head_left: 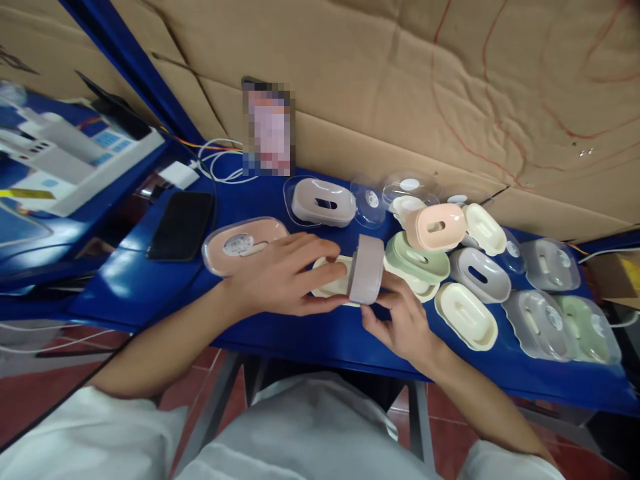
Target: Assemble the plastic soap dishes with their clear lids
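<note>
A mauve-grey oval plastic soap dish part is tipped up on its side in front of me. My right hand grips it from the right, with some fingers hidden behind it. From the left, my left hand has its thumb and fingertips at the part's edge and open side. Just below and behind those fingers lies a cream oval tray, partly covered. Under my left wrist and knuckles sits a pink dish with a clear lid and round label.
Several oval dishes crowd the right side, including a green one, a peach one and a cream one. A mauve dish stands behind. A black phone, a blurred-out screen and a power strip are leftward.
</note>
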### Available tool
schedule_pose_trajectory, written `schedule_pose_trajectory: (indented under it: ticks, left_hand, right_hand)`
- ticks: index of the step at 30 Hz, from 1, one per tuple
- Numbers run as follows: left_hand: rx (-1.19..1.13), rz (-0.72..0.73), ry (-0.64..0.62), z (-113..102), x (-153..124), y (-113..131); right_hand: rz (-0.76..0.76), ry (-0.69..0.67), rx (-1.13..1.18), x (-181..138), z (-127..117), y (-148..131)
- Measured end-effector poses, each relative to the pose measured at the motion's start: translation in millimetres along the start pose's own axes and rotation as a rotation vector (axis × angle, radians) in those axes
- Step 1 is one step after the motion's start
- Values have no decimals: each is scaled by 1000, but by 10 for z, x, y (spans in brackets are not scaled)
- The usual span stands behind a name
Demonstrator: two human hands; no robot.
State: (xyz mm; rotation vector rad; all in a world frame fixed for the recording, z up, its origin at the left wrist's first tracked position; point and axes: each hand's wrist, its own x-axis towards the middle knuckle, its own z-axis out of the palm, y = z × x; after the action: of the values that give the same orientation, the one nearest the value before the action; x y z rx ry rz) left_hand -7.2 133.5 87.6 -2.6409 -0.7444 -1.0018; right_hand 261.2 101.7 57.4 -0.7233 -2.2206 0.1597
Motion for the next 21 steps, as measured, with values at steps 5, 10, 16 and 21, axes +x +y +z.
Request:
schedule_pose_trajectory:
  ticks: [5, 10, 16, 21]
  left_hand:
    - [-217, -102, -145, -5, -21, 41]
    - [-795, -534, -210, 28, 6, 184]
    - [-1063, -581, 56, 34, 25, 132]
    - [-589, -523, 395, 12, -41, -63]
  right_hand:
    - [-31, -36, -67, -67, 123, 42]
    - [21, -70, -36, -37, 204, 68]
    - [-138, 85, 7, 3, 162, 104]
    - [-129, -51, -258, -5, -53, 58]
